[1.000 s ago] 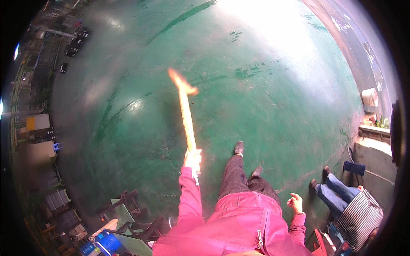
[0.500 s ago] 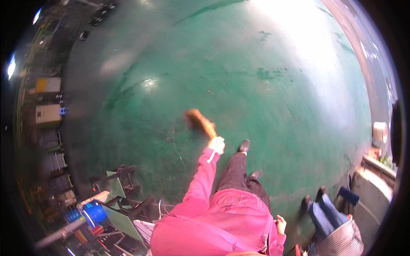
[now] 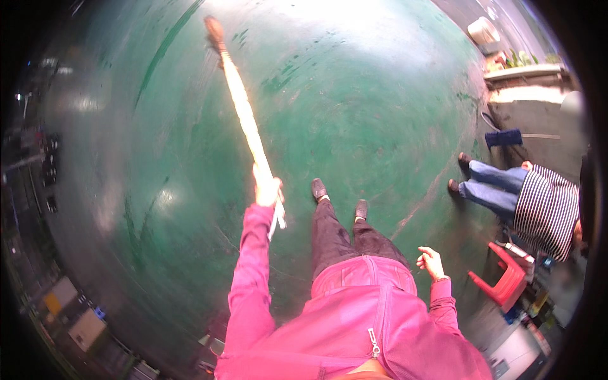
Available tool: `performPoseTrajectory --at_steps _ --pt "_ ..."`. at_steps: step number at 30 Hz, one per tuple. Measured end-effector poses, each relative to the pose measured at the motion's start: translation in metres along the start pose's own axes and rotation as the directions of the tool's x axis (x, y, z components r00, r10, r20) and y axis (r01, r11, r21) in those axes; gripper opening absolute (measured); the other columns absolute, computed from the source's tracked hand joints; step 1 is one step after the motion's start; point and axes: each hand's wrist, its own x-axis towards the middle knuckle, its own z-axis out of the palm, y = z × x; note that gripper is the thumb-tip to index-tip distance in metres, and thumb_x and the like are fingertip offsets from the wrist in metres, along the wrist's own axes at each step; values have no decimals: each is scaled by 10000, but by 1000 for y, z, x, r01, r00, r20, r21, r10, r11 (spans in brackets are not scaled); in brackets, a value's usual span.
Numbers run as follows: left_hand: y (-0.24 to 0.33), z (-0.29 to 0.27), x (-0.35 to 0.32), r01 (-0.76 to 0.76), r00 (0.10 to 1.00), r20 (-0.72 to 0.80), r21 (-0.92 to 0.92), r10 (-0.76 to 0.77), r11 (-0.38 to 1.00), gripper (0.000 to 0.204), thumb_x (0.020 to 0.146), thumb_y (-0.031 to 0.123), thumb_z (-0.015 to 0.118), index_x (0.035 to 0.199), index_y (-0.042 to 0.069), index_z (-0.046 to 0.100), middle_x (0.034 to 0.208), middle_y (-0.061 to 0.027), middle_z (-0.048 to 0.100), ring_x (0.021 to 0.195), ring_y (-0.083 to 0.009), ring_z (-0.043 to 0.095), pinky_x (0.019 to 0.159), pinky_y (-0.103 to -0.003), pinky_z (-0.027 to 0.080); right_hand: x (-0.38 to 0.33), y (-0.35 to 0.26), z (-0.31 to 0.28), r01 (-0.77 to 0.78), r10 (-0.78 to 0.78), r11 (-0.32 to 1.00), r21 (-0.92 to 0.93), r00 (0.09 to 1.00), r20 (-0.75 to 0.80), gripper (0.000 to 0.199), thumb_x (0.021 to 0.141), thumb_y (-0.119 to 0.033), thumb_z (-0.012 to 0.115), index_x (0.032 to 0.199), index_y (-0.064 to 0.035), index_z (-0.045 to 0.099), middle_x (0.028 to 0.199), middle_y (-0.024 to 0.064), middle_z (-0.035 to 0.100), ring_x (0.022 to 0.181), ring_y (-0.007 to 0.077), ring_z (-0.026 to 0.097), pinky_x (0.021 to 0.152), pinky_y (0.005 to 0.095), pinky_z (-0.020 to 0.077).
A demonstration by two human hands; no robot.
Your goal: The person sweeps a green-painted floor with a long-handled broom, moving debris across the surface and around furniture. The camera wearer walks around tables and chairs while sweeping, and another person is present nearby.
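Note:
My left hand (image 3: 266,191) is closed around the near end of a broom (image 3: 244,113), my arm stretched forward. Its long pale handle reaches away over the green floor (image 3: 367,133) and ends in a narrow brown head, slightly blurred. I cannot tell whether that head touches the floor. A thin white strip dangles beside my left wrist. At my right side hangs my right hand (image 3: 431,262), holding nothing, its fingers loosely bent and apart. Below and between my hands show my dark trousers and shoes.
To the right stands a person (image 3: 550,206) in a striped top and jeans, near a red plastic stool (image 3: 505,278) and a dark blue object (image 3: 505,138). Further off are a white bucket (image 3: 483,30) and green plants (image 3: 521,58). Boxy equipment (image 3: 87,329) lines the far lower left.
My view has turned left. The broom now points farther ahead, its full handle showing. My right hand has come up into fuller view, and the red stool shows at right.

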Motion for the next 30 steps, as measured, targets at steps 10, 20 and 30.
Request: performPoseTrajectory --at_steps 10,20,30 --pt "-42 153 -98 560 478 784 76 -397 825 501 704 -33 560 1126 161 373 576 -2 401 397 -88 381 341 -219 319 -4 5 12 -2 4 999 46 998 -60 305 805 -68 398 1085 -50 517 669 35 551 546 103 538 475 225 422" --pt "-109 288 -37 668 71 631 545 -772 507 132 714 40 583 706 60 453 509 -11 411 393 -102 398 344 -231 335 -45 82 -4 -196 244 951 240 951 -191 306 808 -81 392 1084 -53 520 666 40 555 528 109 541 453 221 431" --pt "62 91 94 339 894 210 257 -395 905 229 678 -26 551 877 53 469 609 -54 477 408 -108 436 325 -220 358 29 44 -74 -119 197 920 373 964 -180 294 822 -94 392 1088 -39 506 642 60 548 495 129 542 414 229 426"
